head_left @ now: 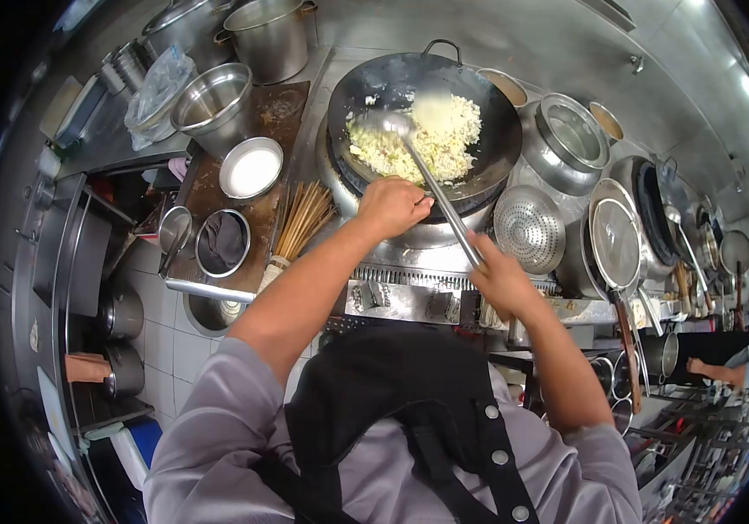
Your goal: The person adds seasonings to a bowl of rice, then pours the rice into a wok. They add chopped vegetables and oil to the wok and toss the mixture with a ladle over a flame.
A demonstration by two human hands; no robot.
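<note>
A large dark wok [492, 144] sits on the burner, with fried rice [457, 131] in yellow and white grains spread over its bottom. My left hand [392, 208] is closed at the wok's near edge; the part inside its fingers is hidden. In my right hand [504, 278] is the long metal handle of a ladle [431, 179], which slants up and leftward into the wok. The bowl of the ladle rests among the rice, left of the middle, slightly blurred. Some rice above it is smeared by motion.
Left of the wok stand a bowl of white contents [252, 168], a steel pot [213, 100], a cup with dark cloth [223, 243] and a bamboo brush [305, 218]. A perforated skimmer [529, 229] and mesh strainer [616, 243] lie right. Another person's arm [717, 373] shows far right.
</note>
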